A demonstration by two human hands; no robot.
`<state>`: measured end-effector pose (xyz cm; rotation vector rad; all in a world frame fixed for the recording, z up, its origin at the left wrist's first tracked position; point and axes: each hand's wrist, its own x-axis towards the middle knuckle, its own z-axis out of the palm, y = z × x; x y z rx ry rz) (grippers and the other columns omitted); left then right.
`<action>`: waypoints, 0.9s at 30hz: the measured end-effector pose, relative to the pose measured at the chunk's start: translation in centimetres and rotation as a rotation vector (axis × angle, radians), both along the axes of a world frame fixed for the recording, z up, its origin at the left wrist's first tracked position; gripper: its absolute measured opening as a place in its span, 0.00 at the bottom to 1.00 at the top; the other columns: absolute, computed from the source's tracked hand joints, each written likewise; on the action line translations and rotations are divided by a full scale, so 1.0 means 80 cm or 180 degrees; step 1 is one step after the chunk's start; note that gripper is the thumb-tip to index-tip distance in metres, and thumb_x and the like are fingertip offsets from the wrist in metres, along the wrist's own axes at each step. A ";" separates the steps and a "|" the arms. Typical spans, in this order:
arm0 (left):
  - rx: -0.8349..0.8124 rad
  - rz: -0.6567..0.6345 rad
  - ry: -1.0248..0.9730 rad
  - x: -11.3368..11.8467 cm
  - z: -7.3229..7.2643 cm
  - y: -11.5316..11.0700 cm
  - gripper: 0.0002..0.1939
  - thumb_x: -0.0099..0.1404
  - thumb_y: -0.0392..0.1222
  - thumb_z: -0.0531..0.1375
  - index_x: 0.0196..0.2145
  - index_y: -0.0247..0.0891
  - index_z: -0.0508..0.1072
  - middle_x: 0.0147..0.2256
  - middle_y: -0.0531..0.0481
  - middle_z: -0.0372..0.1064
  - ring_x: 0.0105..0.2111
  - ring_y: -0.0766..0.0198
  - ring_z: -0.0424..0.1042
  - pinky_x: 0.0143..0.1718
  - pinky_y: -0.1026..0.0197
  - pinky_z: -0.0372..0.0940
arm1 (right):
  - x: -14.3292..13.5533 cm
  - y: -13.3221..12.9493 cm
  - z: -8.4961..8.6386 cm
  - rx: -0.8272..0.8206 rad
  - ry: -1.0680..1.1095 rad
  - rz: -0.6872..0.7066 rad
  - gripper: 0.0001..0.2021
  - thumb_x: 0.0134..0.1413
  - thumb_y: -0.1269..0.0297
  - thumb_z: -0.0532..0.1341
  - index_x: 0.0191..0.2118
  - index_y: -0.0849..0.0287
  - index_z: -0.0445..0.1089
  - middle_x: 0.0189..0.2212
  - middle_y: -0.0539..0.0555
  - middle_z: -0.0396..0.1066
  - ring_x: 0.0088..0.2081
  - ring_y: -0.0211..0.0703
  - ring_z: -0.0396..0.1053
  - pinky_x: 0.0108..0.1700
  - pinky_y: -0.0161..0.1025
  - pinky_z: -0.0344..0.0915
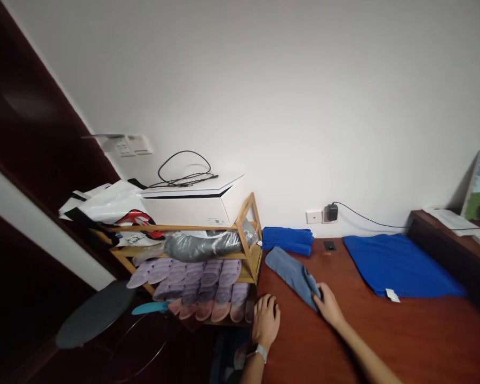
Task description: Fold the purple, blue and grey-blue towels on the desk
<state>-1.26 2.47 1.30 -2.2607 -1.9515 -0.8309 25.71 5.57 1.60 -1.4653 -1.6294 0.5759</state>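
A folded grey-blue cloth (pixel 290 272) lies slantwise on the reddish-brown table (pixel 304 352). Its near end is pinched between the thumb and fingers of my right hand (pixel 328 305). My left hand (pixel 266 321), with a watch at the wrist, rests palm down along the table's left edge, its fingers loosely laid out and holding nothing. Just behind the grey-blue cloth is a folded bright blue cloth (pixel 288 240) against the wall. Farther right, another blue cloth (pixel 400 266) is spread flat, with a white tag at its front edge.
Left of the table stands a wooden rack (pixel 248 256) with rows of lilac and pink slippers (pixel 212 272). On top sit a white box (pixel 184 210), a black cable (pixel 184 178) and a plastic bag (pixel 116 205). A black plug (pixel 333 212) is in the wall socket.
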 end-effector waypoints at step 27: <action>-0.2091 0.0589 -0.5587 0.107 -0.015 -0.251 0.23 0.54 0.47 0.74 0.48 0.44 0.80 0.62 0.42 0.71 0.63 0.42 0.70 0.52 0.52 0.75 | -0.023 -0.330 0.057 0.0133 -0.0851 0.1200 0.19 0.54 0.76 0.61 0.50 0.51 0.73 0.52 0.52 0.77 0.55 0.49 0.71 0.61 0.45 0.64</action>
